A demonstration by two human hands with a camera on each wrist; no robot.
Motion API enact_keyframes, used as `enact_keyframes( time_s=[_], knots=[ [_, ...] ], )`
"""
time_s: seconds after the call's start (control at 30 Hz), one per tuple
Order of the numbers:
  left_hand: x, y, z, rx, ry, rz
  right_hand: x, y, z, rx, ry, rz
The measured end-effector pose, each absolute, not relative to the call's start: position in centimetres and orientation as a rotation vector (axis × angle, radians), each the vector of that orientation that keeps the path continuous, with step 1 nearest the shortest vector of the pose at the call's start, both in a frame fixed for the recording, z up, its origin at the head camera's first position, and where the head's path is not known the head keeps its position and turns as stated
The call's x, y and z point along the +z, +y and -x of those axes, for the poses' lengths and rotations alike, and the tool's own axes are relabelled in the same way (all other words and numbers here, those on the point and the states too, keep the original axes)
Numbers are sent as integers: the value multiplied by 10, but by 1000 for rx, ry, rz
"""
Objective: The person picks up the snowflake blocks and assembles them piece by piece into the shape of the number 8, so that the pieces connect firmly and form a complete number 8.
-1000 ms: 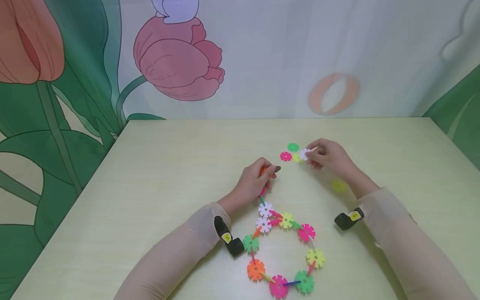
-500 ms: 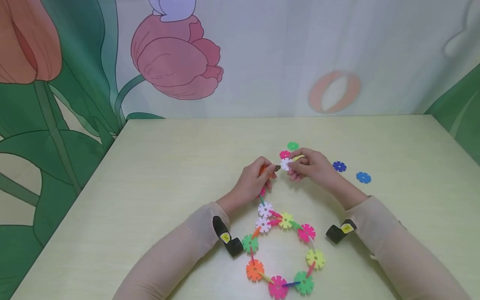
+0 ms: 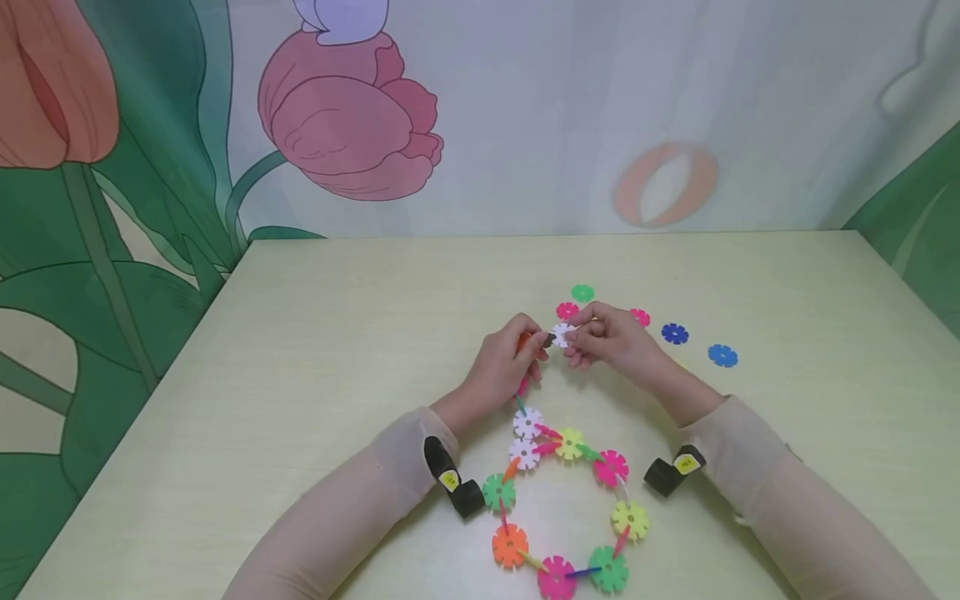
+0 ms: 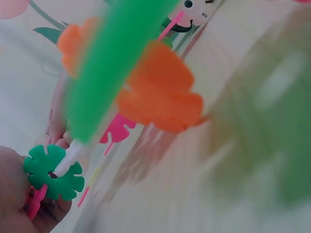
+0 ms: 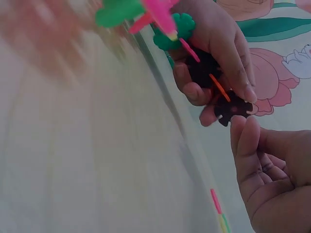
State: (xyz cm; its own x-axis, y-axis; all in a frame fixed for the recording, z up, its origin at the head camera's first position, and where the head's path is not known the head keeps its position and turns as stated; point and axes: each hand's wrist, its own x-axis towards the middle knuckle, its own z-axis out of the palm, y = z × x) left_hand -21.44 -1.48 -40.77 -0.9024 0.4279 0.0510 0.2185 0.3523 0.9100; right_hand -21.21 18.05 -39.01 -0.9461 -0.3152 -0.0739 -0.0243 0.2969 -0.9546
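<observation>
- Left hand (image 3: 498,360): thumb and fingers clamp a dark notched disc (image 3: 550,340) at the end of a linked snowflake-disc chain (image 3: 510,546).
- Right hand (image 3: 618,340): thumb and forefinger pinch a white notched disc (image 3: 562,336) right at the dark one's edge; whether the slots interlock, I cannot tell.
- The chain forms a ring on the table (image 3: 360,333), nearer the wearer than the hands.
- Beyond the hands lie a loose green disc (image 3: 582,293) and pink disc (image 3: 567,310).
- Farther right: a dark blue disc (image 3: 675,333) and a lighter blue disc (image 3: 723,356).

Long pale-beige sleeves (image 3: 352,500); black, blocky wrist cameras (image 3: 468,499); dark-marked yellow label (image 3: 449,480) on each.
</observation>
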Motion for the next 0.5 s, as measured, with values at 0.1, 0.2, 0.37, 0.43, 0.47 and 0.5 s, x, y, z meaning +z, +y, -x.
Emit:
enact_keyframes(
  time_s=[0.1, 0.2, 0.37, 0.43, 0.47, 0.5],
  knots=[
    [-407, -15, 214, 1562, 2446, -580, -394, 177, 212, -1728, 2310, 311],
    [-406, -15, 214, 1544, 2461, -581, -396, 175, 212, -1725, 2326, 301],
    [-402, -17, 214, 1511, 2462, -589, -394, 177, 213, -1684, 2357, 304],
    [-400, -18, 214, 1478, 2480, -614, -394, 178, 213, -1664, 2376, 326],
    [-400, -18, 214, 1459, 2490, -634, -394, 179, 213, -1652, 2387, 333],
    [-400, -18, 215, 1440, 2498, -652, -394, 179, 214, -1640, 2398, 335]
  ],
)
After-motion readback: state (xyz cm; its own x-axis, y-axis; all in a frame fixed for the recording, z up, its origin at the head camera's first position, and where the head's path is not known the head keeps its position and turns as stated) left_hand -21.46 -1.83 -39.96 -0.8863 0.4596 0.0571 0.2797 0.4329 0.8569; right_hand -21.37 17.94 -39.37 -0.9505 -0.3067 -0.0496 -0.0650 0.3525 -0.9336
